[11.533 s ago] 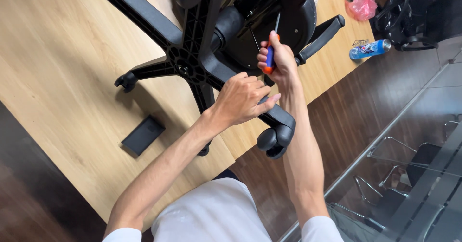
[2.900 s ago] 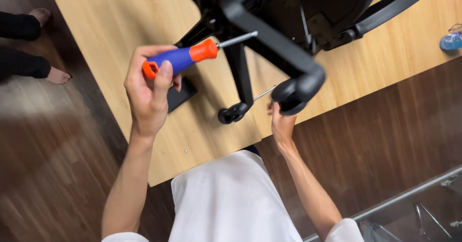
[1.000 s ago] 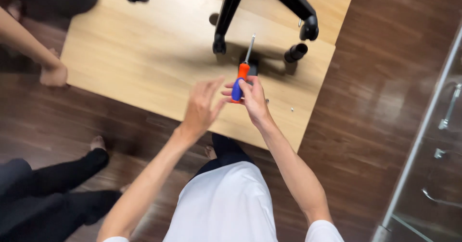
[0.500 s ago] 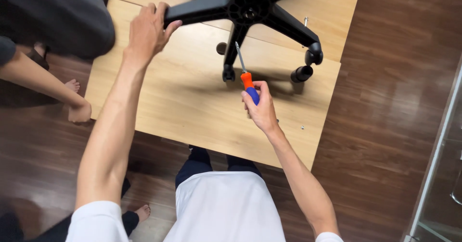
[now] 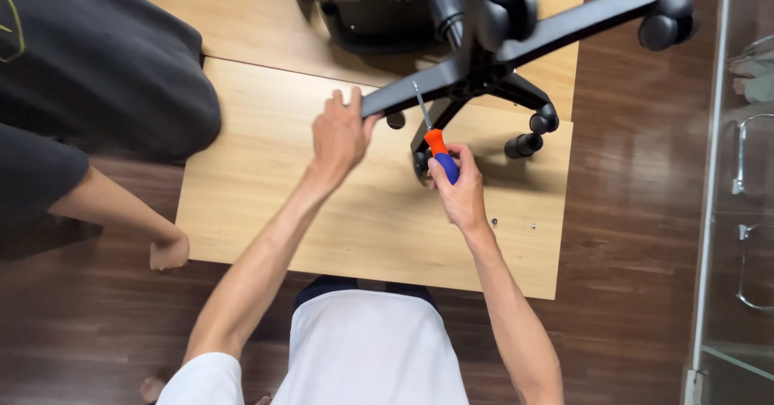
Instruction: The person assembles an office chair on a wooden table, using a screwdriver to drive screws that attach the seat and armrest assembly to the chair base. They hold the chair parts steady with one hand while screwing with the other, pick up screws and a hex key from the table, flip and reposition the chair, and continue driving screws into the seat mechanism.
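Fingers of the left hand (image 5: 339, 135) clench a heavy, rigid black chair-base leg (image 5: 407, 97) while, at three o'clock, the right hand (image 5: 459, 187) grips a light orange-and-blue screwdriver (image 5: 439, 152).

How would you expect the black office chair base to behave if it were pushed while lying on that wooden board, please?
The chair base looks rigid and probably heavy. Its casters face sideways, so it would likely pivot rather than roll. The left hand gripping one leg suggests it wobbles. The right hand holds a screwdriver.
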